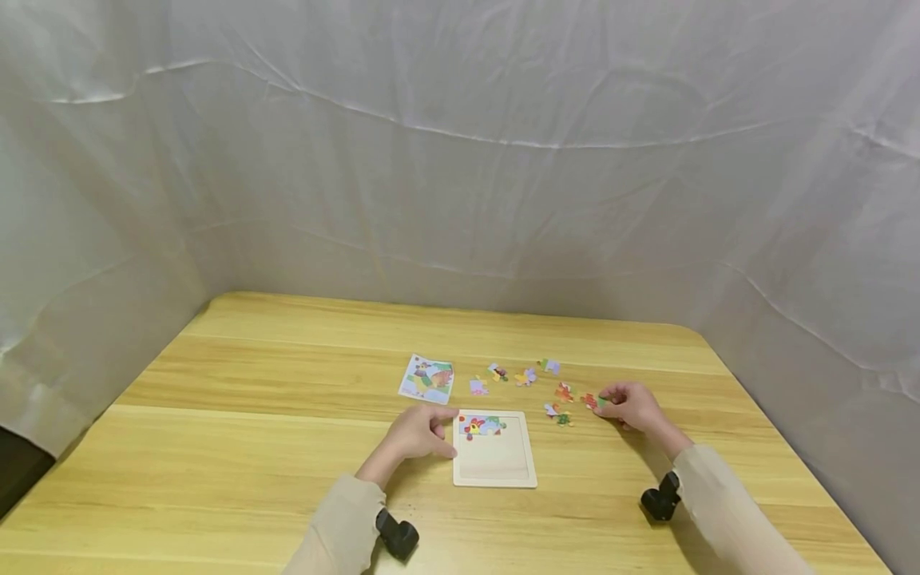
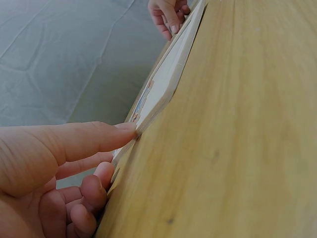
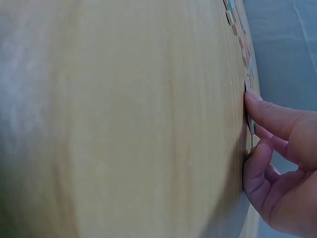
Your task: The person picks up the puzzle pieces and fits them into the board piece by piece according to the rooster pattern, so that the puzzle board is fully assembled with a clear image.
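In the head view a square wooden puzzle tray (image 1: 496,473) lies on the table, with joined colourful pieces (image 1: 480,426) in its upper left. My left hand (image 1: 417,435) rests at the tray's left side, index fingertip at the upper corner and thumb lower on the edge. The left wrist view shows that thumb (image 2: 99,135) against the tray's rim (image 2: 171,87), other fingers curled beneath. To the right, my right hand (image 1: 632,406) pinches a red and green puzzle piece (image 1: 591,401) low over the table. Its thumb (image 3: 270,113) covers part of the piece in the right wrist view.
A printed picture card (image 1: 427,379) lies behind the tray, to its left. Several loose puzzle pieces are scattered behind and right of the tray, among them a red one (image 1: 565,392), a lilac one (image 1: 478,386) and a green one (image 1: 564,418). Grey cloth (image 1: 460,200) hangs around the table.
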Available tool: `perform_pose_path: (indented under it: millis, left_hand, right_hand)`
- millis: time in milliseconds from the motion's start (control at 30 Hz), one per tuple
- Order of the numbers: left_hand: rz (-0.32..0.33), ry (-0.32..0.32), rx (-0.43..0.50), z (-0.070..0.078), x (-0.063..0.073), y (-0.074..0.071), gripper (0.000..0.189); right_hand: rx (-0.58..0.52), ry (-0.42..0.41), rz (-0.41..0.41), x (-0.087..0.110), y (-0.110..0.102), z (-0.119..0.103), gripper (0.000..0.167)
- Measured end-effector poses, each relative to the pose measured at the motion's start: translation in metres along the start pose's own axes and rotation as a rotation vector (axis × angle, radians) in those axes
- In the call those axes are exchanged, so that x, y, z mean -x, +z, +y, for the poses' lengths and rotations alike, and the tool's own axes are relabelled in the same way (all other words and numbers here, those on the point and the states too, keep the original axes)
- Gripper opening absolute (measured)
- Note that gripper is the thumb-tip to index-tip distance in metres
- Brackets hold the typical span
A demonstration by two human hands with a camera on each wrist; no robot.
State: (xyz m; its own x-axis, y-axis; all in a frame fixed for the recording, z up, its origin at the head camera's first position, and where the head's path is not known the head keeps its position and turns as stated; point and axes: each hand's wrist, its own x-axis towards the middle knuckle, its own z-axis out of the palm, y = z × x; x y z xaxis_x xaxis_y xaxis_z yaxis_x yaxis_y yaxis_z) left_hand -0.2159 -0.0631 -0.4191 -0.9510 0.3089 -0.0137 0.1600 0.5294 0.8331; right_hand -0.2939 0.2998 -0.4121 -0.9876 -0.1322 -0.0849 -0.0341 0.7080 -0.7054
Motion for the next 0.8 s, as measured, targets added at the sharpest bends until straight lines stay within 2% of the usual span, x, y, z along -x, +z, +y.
perform_pose_path:
  millis: [200, 500, 800]
  left_hand:
    - [0.002, 0.0, -0.002, -0.0002, -0.0004, 0.0001, 0.058]
    - [0.004, -0.004, -0.009, -0.0006, -0.0005, 0.0, 0.058]
    - [-0.002, -0.007, -0.011, -0.002, -0.0006, 0.001, 0.058]
  right_hand:
    - [0.014, -0.01, -0.004, 0.0005, -0.0004, -0.0018, 0.034]
    - [-0.062, -0.011, 0.017, 0.0004, -0.0001, 0.0004, 0.034]
    - [-0.095, -0.056, 0.015, 0.0015, 0.002, 0.0006, 0.035]
